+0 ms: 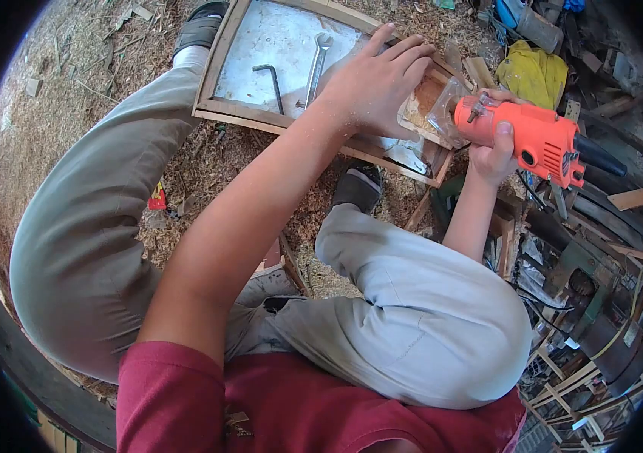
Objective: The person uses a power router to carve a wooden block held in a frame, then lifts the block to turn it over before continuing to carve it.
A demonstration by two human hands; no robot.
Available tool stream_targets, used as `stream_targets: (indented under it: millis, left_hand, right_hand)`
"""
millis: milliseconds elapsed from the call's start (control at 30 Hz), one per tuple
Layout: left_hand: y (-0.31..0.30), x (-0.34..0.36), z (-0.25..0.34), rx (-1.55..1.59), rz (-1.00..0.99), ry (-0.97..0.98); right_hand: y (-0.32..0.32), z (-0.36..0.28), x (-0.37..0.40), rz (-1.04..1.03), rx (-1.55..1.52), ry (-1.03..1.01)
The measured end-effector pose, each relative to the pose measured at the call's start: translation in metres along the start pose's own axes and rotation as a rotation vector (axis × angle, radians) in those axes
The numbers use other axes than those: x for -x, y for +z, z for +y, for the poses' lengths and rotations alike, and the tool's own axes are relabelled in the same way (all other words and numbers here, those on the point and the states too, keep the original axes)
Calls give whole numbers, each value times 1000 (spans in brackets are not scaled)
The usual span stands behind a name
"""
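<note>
My right hand is wrapped round the orange body of a trim router, which lies on its side with its clear plastic base facing left. That base is close to the right end of a shallow wooden frame. My left hand rests over the frame's right part, fingers stretched out and apart, holding nothing. It hides some of the wood beneath it. Inside the frame, on a whitish panel, lie an open-end wrench and a black hex key.
Sawdust and wood chips cover the ground. To the right are a yellow cloth, wood offcuts, black cables and a dark machine. My bent legs flank the frame. A small red wrapper lies near my left leg.
</note>
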State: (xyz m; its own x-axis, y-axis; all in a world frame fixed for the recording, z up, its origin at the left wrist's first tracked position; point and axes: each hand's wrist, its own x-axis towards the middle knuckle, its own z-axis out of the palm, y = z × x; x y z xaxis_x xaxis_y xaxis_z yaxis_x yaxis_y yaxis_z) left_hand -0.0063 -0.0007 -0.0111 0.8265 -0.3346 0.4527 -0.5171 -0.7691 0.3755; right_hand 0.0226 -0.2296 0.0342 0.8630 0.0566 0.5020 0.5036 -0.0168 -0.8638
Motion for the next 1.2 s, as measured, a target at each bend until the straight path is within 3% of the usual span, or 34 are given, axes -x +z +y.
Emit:
stream_targets:
  millis: [633,733,833,900,967,1100,1133,1200]
  left_hand:
    - [-4,-2,2,12,-39,-8]
    - [-13,-1,-2,141,28,39]
    - [-12,3,-11,462,117,-65]
    - [-15,1,-20,619,42,-95]
    - [-31,-4,-29,701,-100,-151]
    - [-116,-37,-28,502,-267,-234]
    - [-139,-51,-25,548,-146,-139]
    - [-189,-66,-1,589,-135,-229]
  right_hand:
    - [7,-16,-6,-6,-64,3]
    - [0,-38,-11,-31,-74,1]
    - [-12,-65,-19,-68,-45,-49]
    - [-16,-91,-23,-99,-48,-28]
    - [-17,-120,-25,-123,-49,-13]
    - [-13,-182,-36,-143,-80,47]
    - [-10,-194,-38,-140,-105,67]
    - [-9,-214,-46,-182,-172,116]
